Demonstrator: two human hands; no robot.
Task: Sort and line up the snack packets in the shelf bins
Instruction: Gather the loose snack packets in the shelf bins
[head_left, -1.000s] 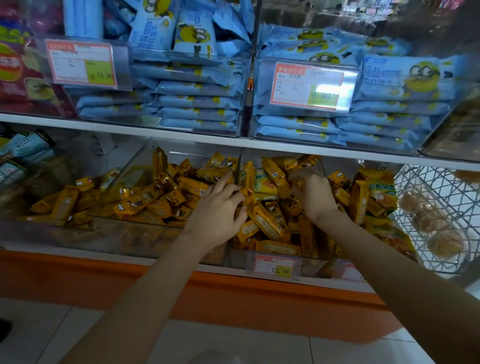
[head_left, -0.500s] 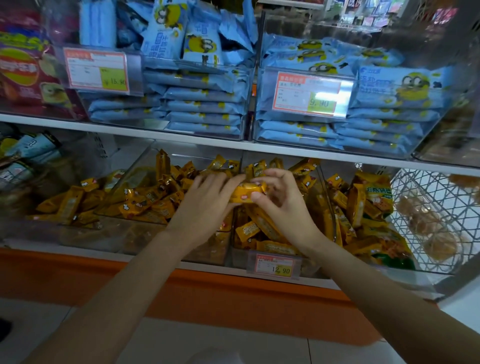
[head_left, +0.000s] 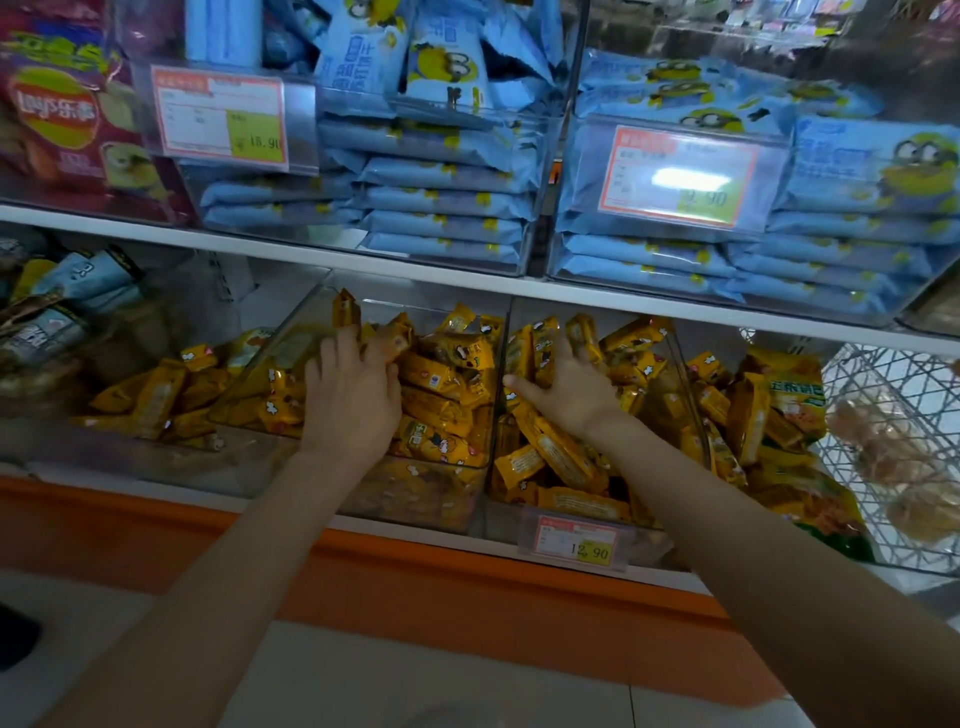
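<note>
Parted since the earlier frame: left hand (head_left: 353, 402) is laid over yellow packets (head_left: 441, 405) in the left bin (head_left: 415, 493), grip not discernible. Right hand (head_left: 569, 392) is pressed flat, unclenched, on those in the right bin (head_left: 501, 519), probably for levelling.

- The price tag (head_left: 221, 119) on the upper left bin (head_left: 530, 208) is showing 18.90.
- The price tag (head_left: 680, 176) on the upper right bin (head_left: 831, 306) is showing 9.90, partly under glare.
- The price tag (head_left: 576, 543) on the lower bin (head_left: 501, 519) is showing 12.90.
- The red bag (head_left: 57, 119) is bearing Chinese characters, apparently 乐事.
</note>
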